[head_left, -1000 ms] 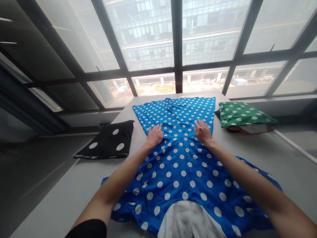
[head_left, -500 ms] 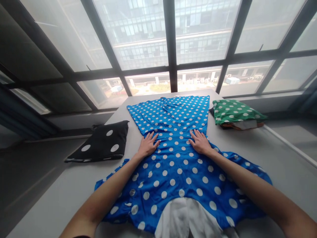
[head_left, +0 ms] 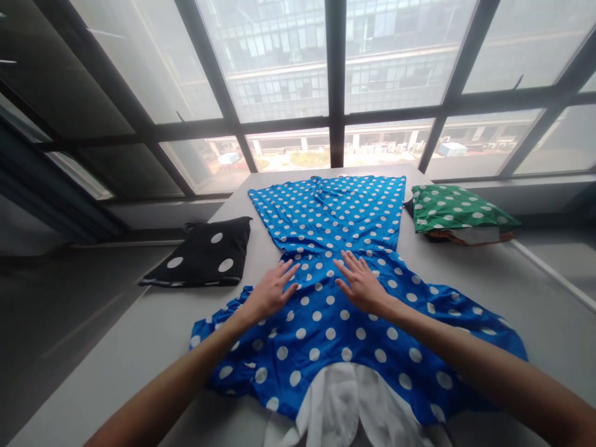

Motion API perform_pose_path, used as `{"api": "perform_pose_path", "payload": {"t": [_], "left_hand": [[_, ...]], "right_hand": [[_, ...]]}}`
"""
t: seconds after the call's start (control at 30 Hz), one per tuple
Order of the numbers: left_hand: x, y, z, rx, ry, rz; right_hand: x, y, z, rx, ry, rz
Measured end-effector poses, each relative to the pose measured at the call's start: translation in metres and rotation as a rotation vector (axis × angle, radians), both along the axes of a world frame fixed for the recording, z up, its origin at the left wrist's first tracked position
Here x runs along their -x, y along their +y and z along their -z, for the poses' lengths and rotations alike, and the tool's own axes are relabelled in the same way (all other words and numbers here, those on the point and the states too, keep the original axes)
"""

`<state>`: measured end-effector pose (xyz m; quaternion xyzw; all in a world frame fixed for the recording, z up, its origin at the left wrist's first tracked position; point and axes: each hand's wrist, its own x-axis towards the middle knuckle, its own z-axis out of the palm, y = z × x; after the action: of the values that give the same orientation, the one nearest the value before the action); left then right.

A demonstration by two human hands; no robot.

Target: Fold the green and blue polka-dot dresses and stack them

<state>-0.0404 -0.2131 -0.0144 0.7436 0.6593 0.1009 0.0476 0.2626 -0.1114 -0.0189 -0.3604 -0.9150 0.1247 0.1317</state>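
Although a blue polka-dot dress on the table appears largely spread out, with some creases left, nothing is grasped by the left hand or the right hand, each grip splayed palm-down on or just above the dress.

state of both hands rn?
Left hand: open, fingers spread, holding nothing, at the blue polka-dot dress; contact unclear.
Right hand: open, fingers spread, holding nothing, over the dress; contact unclear.

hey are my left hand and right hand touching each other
Apart. In the head view, blue polka-dot fabric shows plainly between the left hand and the right hand.
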Motion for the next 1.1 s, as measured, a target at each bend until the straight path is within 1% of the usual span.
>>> {"api": "perform_pose_path", "payload": {"t": [0.07, 0.13, 0.2, 0.3, 0.43, 0.5, 0.57, 0.63, 0.7, 0.73, 0.8, 0.83, 0.9, 0.97, 1.03, 1.1], "left_hand": [[-0.020, -0.016, 0.008, 0.035, 0.035, 0.063], [-0.032, -0.025, 0.015, 0.056, 0.069, 0.084], [-0.035, -0.027, 0.019, 0.059, 0.087, 0.084], [-0.033, -0.025, 0.019, 0.088, 0.084, 0.080], [-0.032, -0.021, 0.014, 0.115, 0.049, 0.028], [-0.031, -0.021, 0.009, 0.122, 0.019, -0.014], [-0.028, -0.027, -0.001, 0.130, -0.015, -0.046], [-0.020, -0.040, -0.014, 0.117, -0.028, -0.082], [-0.010, -0.062, -0.029, 0.083, -0.006, -0.162], [-0.005, -0.075, -0.036, 0.070, 0.022, -0.227], [0.005, -0.103, -0.045, 0.076, 0.102, -0.395], [0.009, -0.117, -0.047, 0.099, 0.146, -0.484], [0.015, -0.143, -0.048, 0.168, 0.220, -0.642], [0.019, -0.163, -0.043, 0.226, 0.250, -0.749], [0.021, -0.177, -0.036, 0.246, 0.249, -0.814], [0.025, -0.185, -0.028, 0.242, 0.214, -0.863]], "right_hand": [[0.018, -0.021, 0.004, 0.048, -0.027, -0.057], [0.030, -0.033, 0.010, 0.079, -0.065, -0.057], [0.034, -0.036, 0.016, 0.091, -0.090, -0.049], [0.032, -0.034, 0.020, 0.090, -0.095, -0.055], [0.029, -0.033, 0.018, 0.100, -0.100, -0.053], [0.030, -0.034, 0.017, 0.101, -0.095, -0.050], [0.030, -0.035, 0.016, 0.105, -0.088, -0.050], [0.029, -0.036, 0.015, 0.108, -0.070, -0.046], [0.029, -0.035, 0.013, 0.094, -0.037, -0.044], [0.029, -0.035, 0.013, 0.082, -0.016, -0.044], [0.030, -0.033, 0.011, 0.063, 0.024, -0.046], [0.031, -0.032, 0.011, 0.059, 0.041, -0.043], [0.034, -0.032, 0.010, 0.060, 0.067, -0.037], [0.038, -0.035, 0.010, 0.062, 0.085, -0.050], [0.042, -0.040, 0.010, 0.057, 0.108, -0.077], [0.044, -0.047, 0.011, 0.052, 0.137, -0.105]]}}
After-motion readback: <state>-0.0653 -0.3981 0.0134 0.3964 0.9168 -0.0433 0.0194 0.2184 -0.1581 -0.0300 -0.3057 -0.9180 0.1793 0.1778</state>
